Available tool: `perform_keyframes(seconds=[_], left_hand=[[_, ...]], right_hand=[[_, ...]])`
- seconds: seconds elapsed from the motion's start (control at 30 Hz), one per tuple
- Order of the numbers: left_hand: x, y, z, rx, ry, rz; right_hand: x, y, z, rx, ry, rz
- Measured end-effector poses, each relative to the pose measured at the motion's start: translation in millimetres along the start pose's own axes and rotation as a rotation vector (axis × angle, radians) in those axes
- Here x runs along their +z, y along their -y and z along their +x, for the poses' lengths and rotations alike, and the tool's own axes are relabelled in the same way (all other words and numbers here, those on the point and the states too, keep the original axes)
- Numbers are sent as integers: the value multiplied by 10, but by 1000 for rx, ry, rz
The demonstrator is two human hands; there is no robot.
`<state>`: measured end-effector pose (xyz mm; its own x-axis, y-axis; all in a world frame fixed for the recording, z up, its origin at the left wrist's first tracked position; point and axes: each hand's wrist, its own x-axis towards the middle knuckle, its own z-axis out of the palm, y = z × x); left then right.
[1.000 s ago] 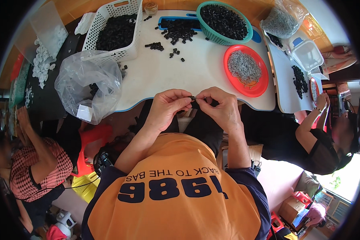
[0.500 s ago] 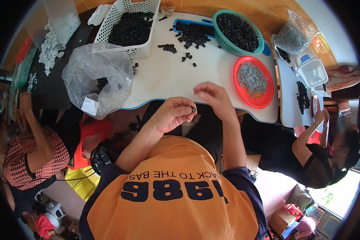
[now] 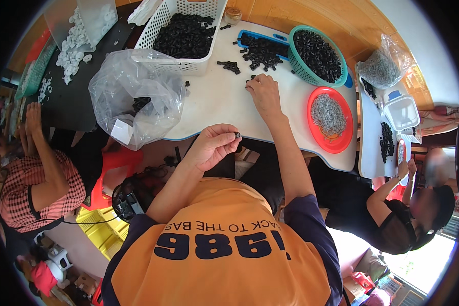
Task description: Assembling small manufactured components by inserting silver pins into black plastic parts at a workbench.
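Observation:
My left hand (image 3: 217, 147) is closed in a pinch over the front edge of the table. Between its thumb and index finger sits a small black cylindrical part (image 3: 237, 135) with a lighter centre facing right. My right hand (image 3: 264, 96) reaches forward over the white table (image 3: 204, 109), its fingers bent down and drawn together beside a few loose black parts (image 3: 251, 78). Whatever lies between those fingertips is hidden. Just beyond are a small cluster of black parts (image 3: 229, 67) and a larger pile (image 3: 262, 52) spilling off a blue tray (image 3: 247, 35).
Black parts fill a white basket (image 3: 199, 65) and a green basket (image 3: 318, 79). A red plate (image 3: 336, 147) holds small grey pieces (image 3: 327, 113). At left lies a clear plastic bag (image 3: 137, 92). One person (image 3: 45, 188) sits on the left, another (image 3: 392, 214) on the right.
My right hand has moved forward from beside the left hand to the loose black parts. The left hand keeps its pinch on the small part. The whole view has shifted slightly.

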<state>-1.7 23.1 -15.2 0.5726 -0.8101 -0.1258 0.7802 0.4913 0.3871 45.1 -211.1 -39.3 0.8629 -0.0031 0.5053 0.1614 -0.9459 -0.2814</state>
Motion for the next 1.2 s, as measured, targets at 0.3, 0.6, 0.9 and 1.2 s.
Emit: perform_keyframes(seconds=[0.3, 0.6, 0.9, 1.2], left_hand=[[-49, -66, 93, 97, -113, -32], [-155, -76, -10, 165, -224, 3], [-166, -102, 15, 168, -208, -39], [-74, -75, 74, 151, -250, 39]], right_hand=[[-263, 255, -339, 82, -2, 180], [31, 392, -235, -40, 48, 264], [-205, 509, -432, 437, 100, 689], [-615, 717, -433, 696, 34, 1097]])
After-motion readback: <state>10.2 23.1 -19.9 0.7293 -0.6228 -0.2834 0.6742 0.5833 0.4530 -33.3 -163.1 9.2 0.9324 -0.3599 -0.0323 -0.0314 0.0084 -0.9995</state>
